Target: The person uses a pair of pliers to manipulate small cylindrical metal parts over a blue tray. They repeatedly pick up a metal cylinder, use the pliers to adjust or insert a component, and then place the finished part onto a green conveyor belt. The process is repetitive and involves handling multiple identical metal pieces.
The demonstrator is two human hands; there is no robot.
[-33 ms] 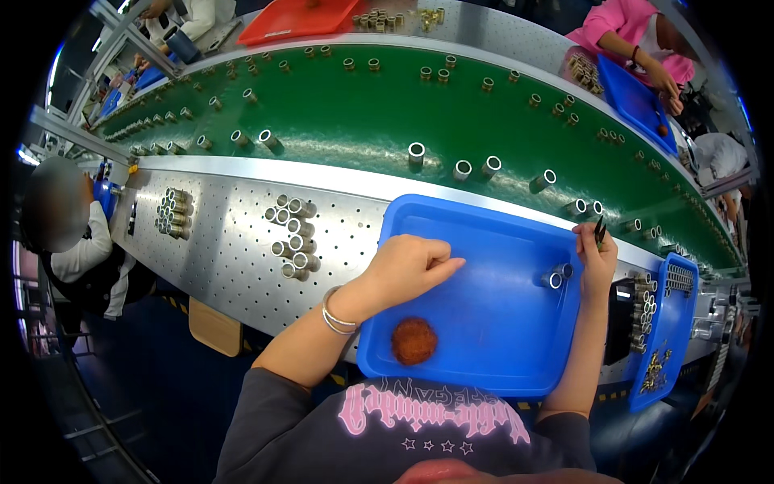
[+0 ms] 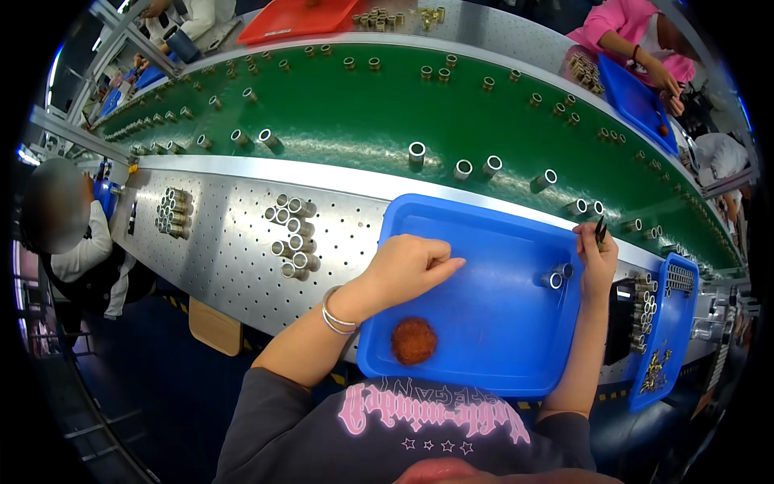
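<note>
My left hand (image 2: 413, 268) hovers over the left side of a blue tray (image 2: 476, 373), its fingers curled and thumb stretched along them. Whether anything sits inside those fingers is hidden. At the tray's far right corner, my right hand (image 2: 596, 254) is closed on dark tweezers (image 2: 601, 231), points upward. Two short metal tubes (image 2: 553, 280) rest in the tray, left of my right forearm. A round reddish-brown scouring pad (image 2: 414, 340) lies near the tray's front left corner, below my left hand.
Beyond the tray runs a green conveyor belt (image 2: 347, 105) carrying many metal tubes. Grouped tubes (image 2: 293, 234) stand on the perforated metal table to the left. A second blue tray (image 2: 645, 395) with small brass-coloured parts is at right. Co-workers sit across the belt and at far left.
</note>
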